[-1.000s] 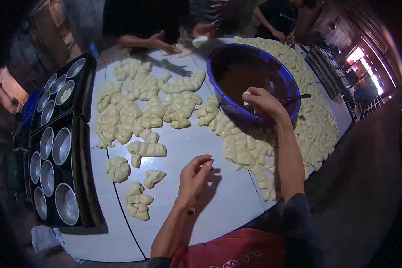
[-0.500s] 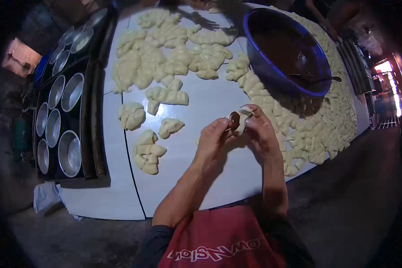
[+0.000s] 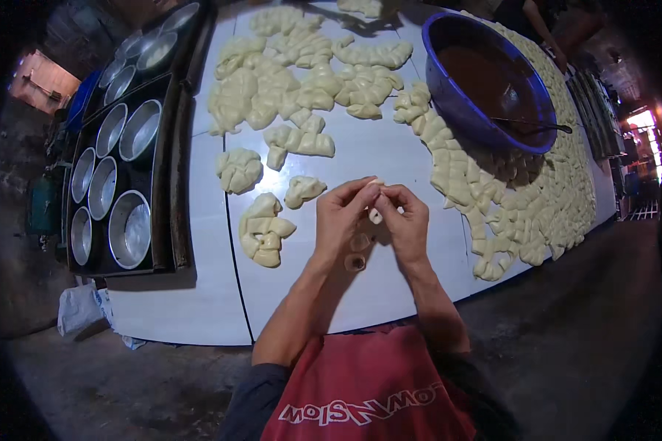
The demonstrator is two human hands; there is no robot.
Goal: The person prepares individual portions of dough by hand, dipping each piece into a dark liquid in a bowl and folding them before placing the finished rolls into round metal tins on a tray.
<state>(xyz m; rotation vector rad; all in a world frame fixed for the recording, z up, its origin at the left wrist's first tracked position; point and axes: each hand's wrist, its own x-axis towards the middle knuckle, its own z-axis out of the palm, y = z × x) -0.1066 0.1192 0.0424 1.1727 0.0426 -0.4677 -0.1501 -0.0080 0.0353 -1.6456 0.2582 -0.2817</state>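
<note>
The person's bare left hand (image 3: 343, 214) and bare right hand (image 3: 407, 220) meet over the white, smooth-topped table (image 3: 386, 303), thumbs and fingertips pinched together around a small, soft piece of pale cream dough (image 3: 376, 216). Both grasp it; the fingers hide most of it, and just a little shows between and below the thumbs.

Clock directions run from the hands. Just beside the left hand, between nine and ten o'clock, lies a small, lumpy, pale cream dough scrap (image 3: 304, 191); a larger, curved cream dough clump (image 3: 266, 229) lies near nine. At eleven spreads a broad, bulging mass of cream dough (image 3: 301, 84). Between one and two stands a round, deep blue basin (image 3: 446, 87) with brown contents, a dark, slender-handled utensil (image 3: 544, 128) leaning inside. A wide spread of cut, cream dough pieces (image 3: 541, 220) reaches from one to four. Well apart, toward nine, round silver metal tins (image 3: 130, 229) sit in black rectangular trays (image 3: 171, 176).
</note>
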